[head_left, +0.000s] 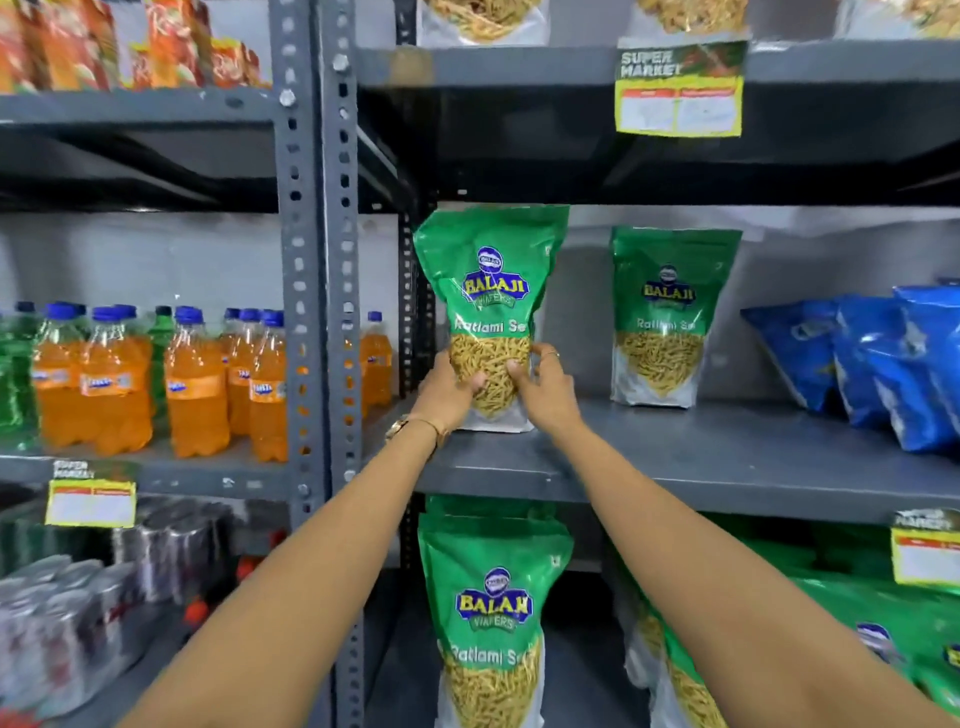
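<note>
My left hand (449, 392) and right hand (545, 387) both grip the bag (488, 280) low down, fingers curled round its sides and thumbs on its front. The bag is upright at the left end of the shelf (701, 462), its top close under the shelf above (519, 67). The post (332, 260) is just beside it on the left. To the right, bare shelf runs to a second bag (672, 317), with blue bags (883, 364) beyond.

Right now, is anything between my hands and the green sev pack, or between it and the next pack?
Nothing visible. Both the left hand and right hand hold the Ratlami Sev pack; only grey shelf separates it from the second pack.
</note>
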